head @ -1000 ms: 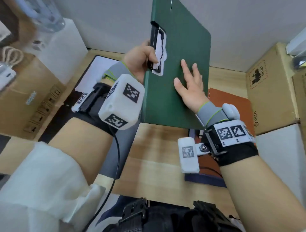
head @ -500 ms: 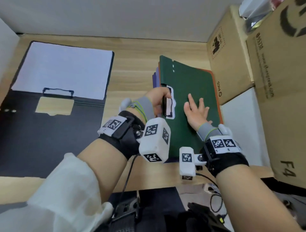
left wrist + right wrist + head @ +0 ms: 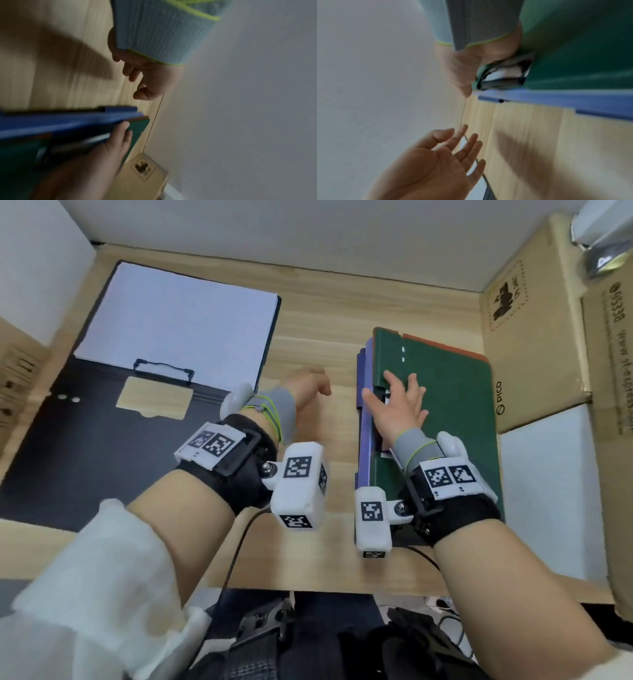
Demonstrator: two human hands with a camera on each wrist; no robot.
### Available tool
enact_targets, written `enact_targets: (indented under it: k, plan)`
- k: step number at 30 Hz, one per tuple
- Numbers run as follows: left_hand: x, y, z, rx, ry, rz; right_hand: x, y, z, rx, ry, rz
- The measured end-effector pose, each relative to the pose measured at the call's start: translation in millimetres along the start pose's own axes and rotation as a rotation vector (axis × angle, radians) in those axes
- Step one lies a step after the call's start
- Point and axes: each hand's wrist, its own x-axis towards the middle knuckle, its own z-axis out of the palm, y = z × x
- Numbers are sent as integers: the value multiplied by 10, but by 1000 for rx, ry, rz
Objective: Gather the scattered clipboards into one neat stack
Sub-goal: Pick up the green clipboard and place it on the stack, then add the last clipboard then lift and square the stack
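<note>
My right hand (image 3: 399, 409) lies flat, fingers spread, on the stiff green clipboard (image 3: 452, 405) topping the right-side stack; my left hand (image 3: 308, 392) hovers relaxed, holding nothing. The black open folder-clipboard (image 3: 102, 440) at left looks light and floppy at its hinge: I'd close it, then grip the clip edge.

Under the right hand (image 3: 399, 409), the green clipboard's clip (image 3: 383, 402) is mostly covered. Both wrist views are blurred. Beyond the left hand (image 3: 308, 390), its fingertips are hidden overhead.
</note>
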Motion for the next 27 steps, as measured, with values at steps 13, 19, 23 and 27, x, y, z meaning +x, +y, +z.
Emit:
enact_targets:
  k: [13,19,23,27]
  plan:
    - [683,-825,-873,809,399,-150,78,-292,669,20,-241,-98]
    - [698,-976,-790,935,339,-142,155,-249,720,30,-308,-74]
    - [565,-1034,-740,997,243,-103,256,-406,861,27,-355,-88]
    - [402,-998,-662,1028,158,-25,441,-648,1019,-95,-324,-92]
